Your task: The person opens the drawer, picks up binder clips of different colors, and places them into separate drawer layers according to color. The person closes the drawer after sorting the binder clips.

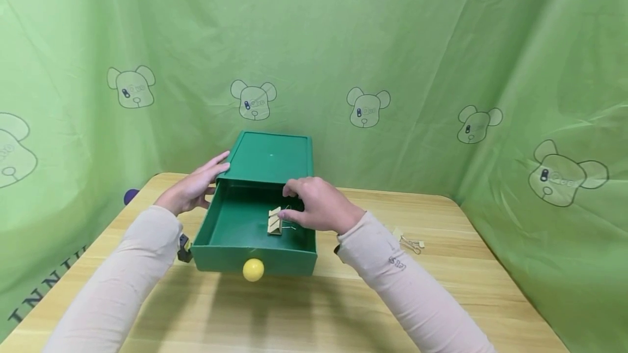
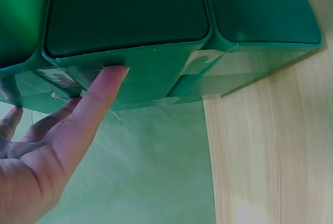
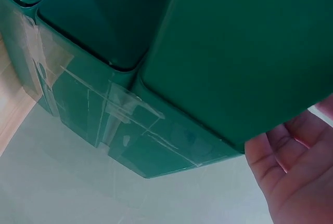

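Note:
A green drawer (image 1: 240,217) with a round yellow knob (image 1: 253,269) is pulled out of its green box (image 1: 270,157). Inside lie several gold binder clips (image 1: 275,222), their thin wire handles pointing right. My left hand (image 1: 198,181) rests against the box's left side; in the left wrist view its straight fingers (image 2: 96,99) touch the green wall. Over the drawer's right part is my right hand (image 1: 319,203), thumb and forefinger apart, the thumb tip right at the clips. In the right wrist view, its fingers (image 3: 265,164) overlap a green edge.
More binder clips (image 1: 412,244) lie on the wooden table (image 1: 466,287) to the right. A black and yellow object (image 1: 184,248) stands left of the drawer, partly hidden by the left sleeve. Clear tape (image 3: 119,104) covers seams on the green box. A green curtain (image 1: 314,31) surrounds the table.

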A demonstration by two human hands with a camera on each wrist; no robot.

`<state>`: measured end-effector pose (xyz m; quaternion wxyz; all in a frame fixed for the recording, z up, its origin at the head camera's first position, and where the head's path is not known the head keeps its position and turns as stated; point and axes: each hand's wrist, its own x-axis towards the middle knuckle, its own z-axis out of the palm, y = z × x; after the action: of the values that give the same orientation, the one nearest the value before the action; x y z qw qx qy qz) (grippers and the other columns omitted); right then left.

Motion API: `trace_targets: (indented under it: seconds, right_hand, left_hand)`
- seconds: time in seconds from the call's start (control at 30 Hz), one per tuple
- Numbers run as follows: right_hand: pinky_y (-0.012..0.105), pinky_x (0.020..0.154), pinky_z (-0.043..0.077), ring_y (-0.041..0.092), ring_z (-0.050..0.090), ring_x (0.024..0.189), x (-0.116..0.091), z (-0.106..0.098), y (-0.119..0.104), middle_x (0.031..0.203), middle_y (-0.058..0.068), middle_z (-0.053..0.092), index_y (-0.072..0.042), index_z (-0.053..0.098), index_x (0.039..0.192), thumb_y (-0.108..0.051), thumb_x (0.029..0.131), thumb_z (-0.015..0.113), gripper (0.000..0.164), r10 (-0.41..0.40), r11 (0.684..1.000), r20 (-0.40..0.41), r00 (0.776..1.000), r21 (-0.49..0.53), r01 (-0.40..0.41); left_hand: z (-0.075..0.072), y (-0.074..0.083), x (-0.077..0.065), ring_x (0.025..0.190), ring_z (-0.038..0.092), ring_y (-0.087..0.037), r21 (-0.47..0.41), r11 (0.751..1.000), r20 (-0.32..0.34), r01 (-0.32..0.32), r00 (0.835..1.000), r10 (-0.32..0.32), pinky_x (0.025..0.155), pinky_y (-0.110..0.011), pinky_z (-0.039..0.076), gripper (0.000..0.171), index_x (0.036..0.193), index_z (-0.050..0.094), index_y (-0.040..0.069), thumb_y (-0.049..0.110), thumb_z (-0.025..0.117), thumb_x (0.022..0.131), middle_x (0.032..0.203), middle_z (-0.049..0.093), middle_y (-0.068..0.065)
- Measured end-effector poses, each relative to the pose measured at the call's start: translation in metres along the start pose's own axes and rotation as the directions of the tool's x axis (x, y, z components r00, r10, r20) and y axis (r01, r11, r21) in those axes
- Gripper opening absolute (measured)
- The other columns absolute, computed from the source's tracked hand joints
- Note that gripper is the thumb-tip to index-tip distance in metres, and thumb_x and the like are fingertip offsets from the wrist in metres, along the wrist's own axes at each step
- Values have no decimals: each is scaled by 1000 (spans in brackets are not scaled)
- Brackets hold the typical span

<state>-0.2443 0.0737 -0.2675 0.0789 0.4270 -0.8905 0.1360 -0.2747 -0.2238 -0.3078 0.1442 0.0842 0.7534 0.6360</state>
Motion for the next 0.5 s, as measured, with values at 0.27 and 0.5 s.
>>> trace_targets:
  seconds: [0.27,0.5]
  right_hand:
    - [35,83,53,25,63,93,-4,0,4,99,12,67,-2,65,107,-25,88,74,31,-15,999,-67,998,34,17]
    - [33,82,53,25,63,92,-9,-2,9,98,8,67,-4,66,105,-19,89,72,23,-15,998,-129,992,60,23]
  left_hand:
    - [0,0,0,139,14,-55,-6,1000,1,-1,1000,1,95,-70,37,68,155,-5,38,51,36,102,161,-5,-16]
    - [0,1,0,139,14,-55,-6,1000,2,-4,1000,5,94,-70,38,69,155,-5,37,50,36,102,160,-4,-18]
